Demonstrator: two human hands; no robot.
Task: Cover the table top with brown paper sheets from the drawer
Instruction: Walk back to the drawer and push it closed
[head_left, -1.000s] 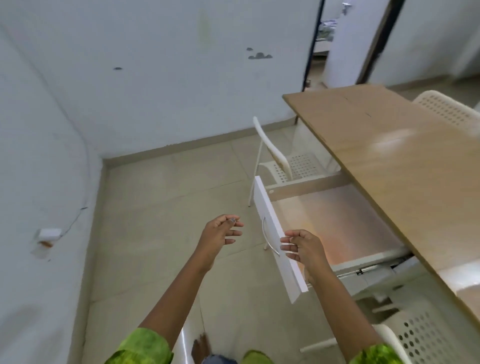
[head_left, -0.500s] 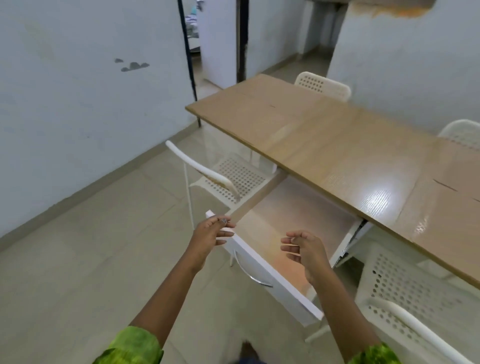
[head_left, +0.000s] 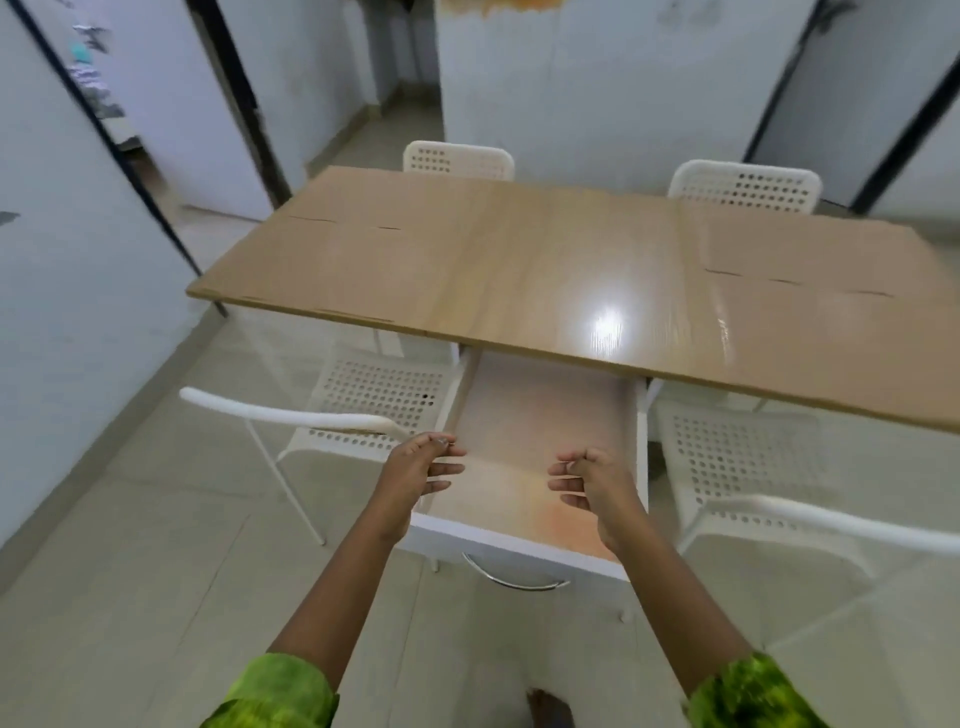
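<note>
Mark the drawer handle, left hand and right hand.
drawer handle (head_left: 514, 577), head view, middle of the metal bow.
left hand (head_left: 418, 470), head view, back of the hand.
right hand (head_left: 597, 480), head view, back of the hand.

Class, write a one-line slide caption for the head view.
Both hands, left and right, reach into the open white drawer under the wooden table.

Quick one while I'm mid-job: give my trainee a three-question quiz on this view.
1. True or false: the drawer is pulled open.
2. How many white chairs show? A) two B) four C) six
3. Fill in: both hands hover over the ____.

Key: 1 true. 2 B: two at the table's far side, two near. 3 drawer; the left hand and right hand have curled fingers and hold nothing visible.
</note>
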